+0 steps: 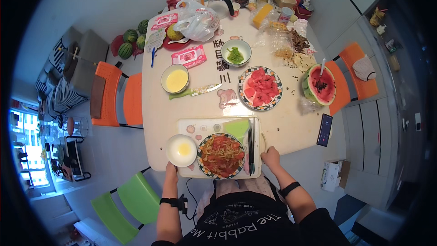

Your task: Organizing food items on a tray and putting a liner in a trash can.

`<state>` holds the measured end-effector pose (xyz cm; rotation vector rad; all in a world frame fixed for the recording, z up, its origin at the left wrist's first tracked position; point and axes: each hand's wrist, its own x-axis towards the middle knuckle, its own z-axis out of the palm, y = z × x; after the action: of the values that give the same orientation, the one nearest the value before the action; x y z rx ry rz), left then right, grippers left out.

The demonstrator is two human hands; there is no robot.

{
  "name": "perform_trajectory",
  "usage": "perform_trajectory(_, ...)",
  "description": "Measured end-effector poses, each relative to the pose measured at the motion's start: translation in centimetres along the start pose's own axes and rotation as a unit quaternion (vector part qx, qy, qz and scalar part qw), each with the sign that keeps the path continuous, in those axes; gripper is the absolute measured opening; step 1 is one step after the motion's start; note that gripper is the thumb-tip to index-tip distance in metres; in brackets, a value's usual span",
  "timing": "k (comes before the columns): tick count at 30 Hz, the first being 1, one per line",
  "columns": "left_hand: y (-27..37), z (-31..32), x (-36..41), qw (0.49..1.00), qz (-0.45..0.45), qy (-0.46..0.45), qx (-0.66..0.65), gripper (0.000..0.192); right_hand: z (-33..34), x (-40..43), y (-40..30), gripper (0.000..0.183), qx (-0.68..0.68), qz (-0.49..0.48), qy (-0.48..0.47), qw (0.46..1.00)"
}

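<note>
My left hand (171,172) is at the near left corner of a pale cutting board (205,123), beside a white bowl (173,157) with some yellow liquid; its fingers are partly hidden under the bowl and board. At the board's right edge, by the looped handle, is my right hand (270,156), its fingers curled at the rim. The board bears a checkered-rim plate of stir-fried food with red pieces (222,155), dark chopsticks (252,147) and a light green scraper-like piece (236,128). The white bowl overlaps the board's left edge.
Beyond the board lie a green-handled knife (194,91), a bowl of yellow liquid (175,79), a bowl of chopped greens (236,53) and a plate of watermelon pieces (261,89). A hollowed watermelon half (309,87) and a phone (324,130) are at the right; a green chair (138,198) stands at the left.
</note>
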<state>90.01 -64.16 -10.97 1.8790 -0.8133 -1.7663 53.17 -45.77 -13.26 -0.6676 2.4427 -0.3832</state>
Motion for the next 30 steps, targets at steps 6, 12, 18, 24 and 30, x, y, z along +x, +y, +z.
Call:
perform_trajectory(6,-1.4,0.6,-0.9,0.998,0.023,-0.039,-0.041,0.05,0.4,-0.2,2.3,0.023,0.065,-0.003,0.063,0.996)
perform_trajectory(12,-1.3,1.6,-1.9,0.999,0.003,0.0,-0.038,0.049,1.3,-1.6,4.3,0.034,0.189,0.082,0.023,0.978)
perform_trajectory(18,-3.5,-0.6,-0.8,0.999,-0.042,0.008,-0.02,0.032,3.7,-2.0,5.1,0.063,0.292,0.117,-0.107,0.943)
perform_trajectory(24,-6.9,-1.0,-0.2,0.984,-0.169,-0.007,-0.049,0.031,3.0,-2.8,3.2,0.067,0.327,0.132,-0.07,0.933)
perform_trajectory(30,-6.8,-0.2,-1.2,0.986,-0.09,-0.134,-0.039,0.04,2.8,-3.3,2.6,0.073,0.252,0.123,-0.031,0.959)
